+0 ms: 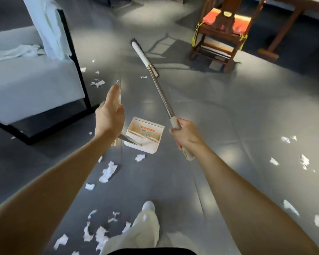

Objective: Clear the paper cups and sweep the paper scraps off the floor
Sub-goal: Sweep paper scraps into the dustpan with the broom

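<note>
Floor: glossy grey tiles.
Sofa, far left: pale cushions, black frame.
Broom: steel shaft, white head, dark bristles; right hand grips its cream handle.
Dustpan, centre: white plastic, comb-toothed.
Left hand above its rod: grasp unclear.
Paper scraps: torn, white, scattered near left and right.
</note>
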Action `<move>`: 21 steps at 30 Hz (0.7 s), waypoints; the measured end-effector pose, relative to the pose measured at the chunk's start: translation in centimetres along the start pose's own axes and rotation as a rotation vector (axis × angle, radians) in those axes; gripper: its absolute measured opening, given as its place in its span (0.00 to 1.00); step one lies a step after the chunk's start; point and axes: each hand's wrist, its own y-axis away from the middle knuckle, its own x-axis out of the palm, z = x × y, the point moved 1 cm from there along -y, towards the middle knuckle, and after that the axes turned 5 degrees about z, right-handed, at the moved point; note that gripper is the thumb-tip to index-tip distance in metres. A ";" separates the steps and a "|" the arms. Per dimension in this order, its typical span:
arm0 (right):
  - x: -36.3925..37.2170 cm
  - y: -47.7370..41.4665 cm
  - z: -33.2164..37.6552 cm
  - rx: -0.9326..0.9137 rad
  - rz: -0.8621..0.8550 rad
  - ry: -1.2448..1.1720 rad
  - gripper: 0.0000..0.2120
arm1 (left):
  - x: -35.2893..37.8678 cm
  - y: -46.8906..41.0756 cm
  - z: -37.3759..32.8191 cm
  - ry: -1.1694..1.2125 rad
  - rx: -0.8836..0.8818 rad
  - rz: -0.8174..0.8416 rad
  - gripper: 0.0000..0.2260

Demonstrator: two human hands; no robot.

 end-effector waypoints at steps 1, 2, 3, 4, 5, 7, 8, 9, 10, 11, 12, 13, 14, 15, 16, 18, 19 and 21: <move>-0.8 -3.6 1.5 -0.005 0.011 -0.005 0.08 | 0.7 -3.6 -0.5 0.016 -0.020 -0.010 0.26; -1.7 -6.9 2.9 0.003 0.016 -0.019 0.09 | 1.3 -7.2 -0.9 0.025 -0.043 -0.020 0.26; -2.6 -10.2 4.3 0.009 0.018 -0.029 0.10 | 1.9 -10.6 -1.3 0.036 -0.061 -0.026 0.25; -3.4 -13.5 5.8 0.007 0.022 -0.034 0.12 | 2.5 -14.1 -1.6 0.053 -0.070 -0.029 0.25; -4.3 -16.9 7.1 0.005 0.027 -0.036 0.13 | 3.2 -17.7 -1.7 0.073 -0.074 -0.031 0.24; -5.6 -24.2 9.7 0.001 0.048 -0.059 0.15 | 4.8 -25.0 -1.6 0.072 -0.081 -0.056 0.25; -6.0 -28.0 11.0 -0.007 0.068 -0.061 0.16 | 5.6 -28.7 -1.5 0.047 -0.088 -0.068 0.26; -6.5 -32.0 12.4 -0.019 0.092 -0.051 0.17 | 6.5 -32.6 -1.1 0.030 -0.094 -0.082 0.26; -7.1 -36.2 13.8 -0.036 0.116 -0.037 0.18 | 7.5 -36.7 -0.5 0.026 -0.104 -0.101 0.26; -7.7 -40.6 15.3 -0.052 0.137 -0.027 0.18 | 8.5 -40.8 0.1 0.031 -0.118 -0.120 0.27; -8.3 -45.0 16.8 -0.072 0.148 -0.014 0.17 | 9.3 -45.0 0.8 0.043 -0.130 -0.136 0.28; -8.9 -49.3 18.4 -0.088 0.157 0.011 0.16 | 10.1 -49.0 1.2 0.059 -0.144 -0.155 0.28; -9.4 -53.6 20.3 -0.102 0.172 0.039 0.15 | 10.6 -52.9 1.7 0.075 -0.161 -0.182 0.29; -9.8 -57.7 22.3 -0.109 0.184 0.052 0.15 | 10.8 -56.7 1.8 0.086 -0.169 -0.209 0.28; -9.9 -61.7 24.3 -0.103 0.191 0.050 0.16 | 10.7 -60.3 1.8 0.087 -0.171 -0.238 0.27; -8.8 -69.0 28.4 -0.078 0.203 0.037 0.18 | 9.8 -66.9 1.9 0.062 -0.188 -0.299 0.25; -7.9 -72.3 30.5 -0.071 0.212 0.024 0.18 | 9.3 -70.1 2.1 0.062 -0.201 -0.321 0.25; -5.6 -79.1 34.6 -0.068 0.244 -0.004 0.19 | 8.2 -76.8 3.6 0.065 -0.211 -0.353 0.25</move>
